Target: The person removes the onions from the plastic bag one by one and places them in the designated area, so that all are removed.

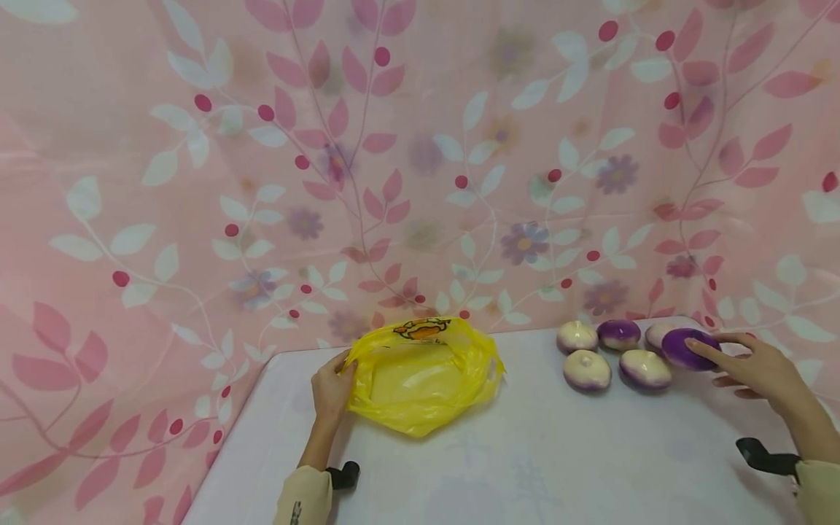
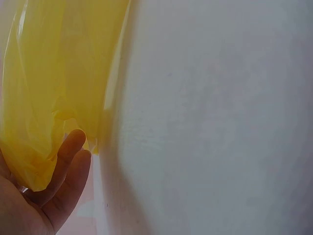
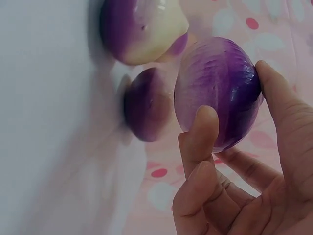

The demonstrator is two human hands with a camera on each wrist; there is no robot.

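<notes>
My right hand [image 1: 761, 368] holds a purple-and-white onion [image 1: 687, 350] between thumb and fingers, above the far right of the table. In the right wrist view, the held onion [image 3: 217, 93] shows a glossy, streaked purple skin. Several more onions [image 1: 587, 370] sit in a cluster just left of it, some with pale ends turned up. My left hand [image 1: 331, 388] pinches the left edge of a yellow plastic bag [image 1: 420, 423], whose wide mouth gapes toward me. Close up in the left wrist view, the bag [image 2: 73, 63] hangs thin and crumpled beside the fingers.
A white cloth [image 1: 525, 452] covers the table. Behind it hangs a pink curtain [image 1: 420, 182] with leaves and flowers, near the table's back edge. Black wrist mounts [image 1: 764, 458] stick out by both sleeves.
</notes>
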